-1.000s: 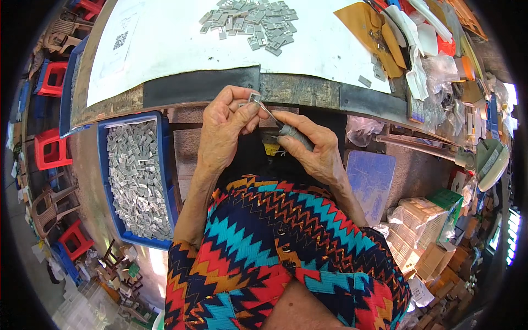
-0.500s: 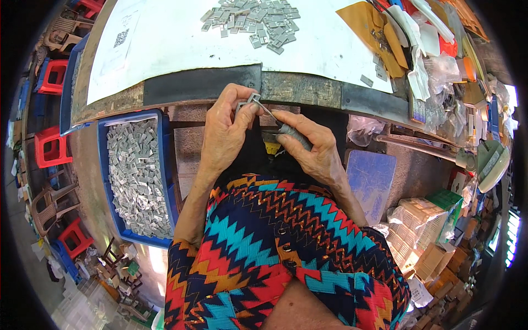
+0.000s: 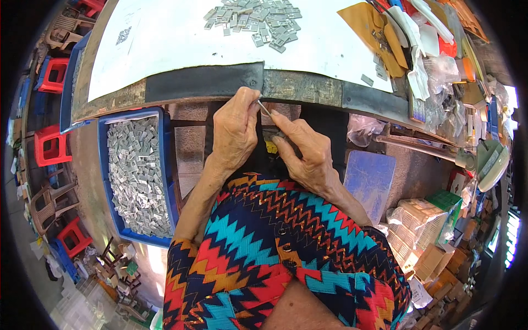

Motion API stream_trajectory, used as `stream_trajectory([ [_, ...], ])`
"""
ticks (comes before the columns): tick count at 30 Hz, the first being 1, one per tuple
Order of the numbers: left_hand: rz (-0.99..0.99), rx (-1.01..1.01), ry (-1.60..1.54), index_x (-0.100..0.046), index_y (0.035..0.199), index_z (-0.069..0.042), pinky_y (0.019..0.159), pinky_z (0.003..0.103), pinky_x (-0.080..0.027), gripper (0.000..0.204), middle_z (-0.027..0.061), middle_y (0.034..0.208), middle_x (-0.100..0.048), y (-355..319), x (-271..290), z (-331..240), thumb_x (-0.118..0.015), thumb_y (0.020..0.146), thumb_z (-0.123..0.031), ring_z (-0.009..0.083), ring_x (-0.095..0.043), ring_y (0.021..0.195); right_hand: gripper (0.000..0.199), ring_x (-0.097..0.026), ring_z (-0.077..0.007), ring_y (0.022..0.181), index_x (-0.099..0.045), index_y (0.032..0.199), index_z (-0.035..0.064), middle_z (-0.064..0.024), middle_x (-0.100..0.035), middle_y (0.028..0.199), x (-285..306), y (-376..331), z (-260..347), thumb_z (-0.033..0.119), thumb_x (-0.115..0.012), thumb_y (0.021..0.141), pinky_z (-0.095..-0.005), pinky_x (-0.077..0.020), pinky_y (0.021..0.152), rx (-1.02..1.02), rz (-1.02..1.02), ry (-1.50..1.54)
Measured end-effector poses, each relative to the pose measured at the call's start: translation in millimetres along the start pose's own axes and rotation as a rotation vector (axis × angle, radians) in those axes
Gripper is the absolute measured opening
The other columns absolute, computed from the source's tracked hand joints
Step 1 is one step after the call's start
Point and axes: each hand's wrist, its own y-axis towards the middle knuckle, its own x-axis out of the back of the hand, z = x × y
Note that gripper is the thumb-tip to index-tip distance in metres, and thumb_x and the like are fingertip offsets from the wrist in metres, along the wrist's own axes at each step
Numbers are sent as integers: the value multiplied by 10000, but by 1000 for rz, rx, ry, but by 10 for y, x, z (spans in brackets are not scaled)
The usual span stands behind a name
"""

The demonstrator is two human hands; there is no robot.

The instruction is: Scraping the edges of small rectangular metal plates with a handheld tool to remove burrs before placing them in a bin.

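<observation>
- One worktop spans 11 to 1 o'clock, its near edge wooden with dark strips.
- One white sheet covers most of what shows of that worktop's surface.
- One blue tub stands at 9 o'clock, left of the person's left forearm.
- Four red stools show along the far left, one each at 8, 9 and 10 o'clock and one cut off between 10 and 11.
- One flat blue panel, worn pale, lies at 3 o'clock.
- One mustard pouch rests on the worktop between 1 and 2 o'clock.
- Two hands meet near 12 o'clock, just below the worktop edge: the left hand has its grip together at the fingertips, what it clasps being hidden; the right hand has its grip clamped on a tool.
- One thin metal tool slants toward 11 o'clock, its tip at the left fingertips.
- Small grey pieces: one pile at 12 o'clock and a tubful at 9, both too many to count; at least three more beside the pouch.
</observation>
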Motion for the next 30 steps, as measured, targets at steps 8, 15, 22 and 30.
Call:
stream_trajectory([
  [8, -26, 16, -21, -477, 874, 8, 549, 324, -437, 137, 165, 728, -520, -53, 24, 49, -524, 765, 76, 311, -566, 651, 328, -609, -221, 746, -557, 1088, -22, -177, -602, 879, 74, 39, 96, 51, -596, 770, -285, -477, 657, -346, 97, 384],
  [15, -7, 153, 93, -518, 985, -28, 639, 319, -460, 164, 147, 856, -568, -160, 423, 227, -497, 824, -2, 270, -593, 725, 355, -561, -138, 798, -524, 1150, 5, -129, -605, 937, -137, 55, -13, 68, -579, 805, -241, -447, 710, -158, 239, 254],
  [22, -155, 392, 680, -525, 1051, 0, 821, 336, -436, 234, 151, 991, -589, -892, 1871, 1044, -445, 832, 10, 289, -574, 942, 325, -572, -221, 693, -539, 1101, -1, -152, -602, 839, 12, -5, -59, 120, -571, 800, -317, -455, 634, -386, 427, 391],
  [30, -149, 276, 747, -563, 1000, 9, 819, 357, -443, 225, 152, 1001, -587, -806, 1825, 978, -489, 794, 61, 301, -565, 936, 339, -520, -149, 607, -534, 1119, 8, -110, -564, 719, 5, -16, -139, 124, -571, 803, -286, -424, 562, -402, 400, 457],
])
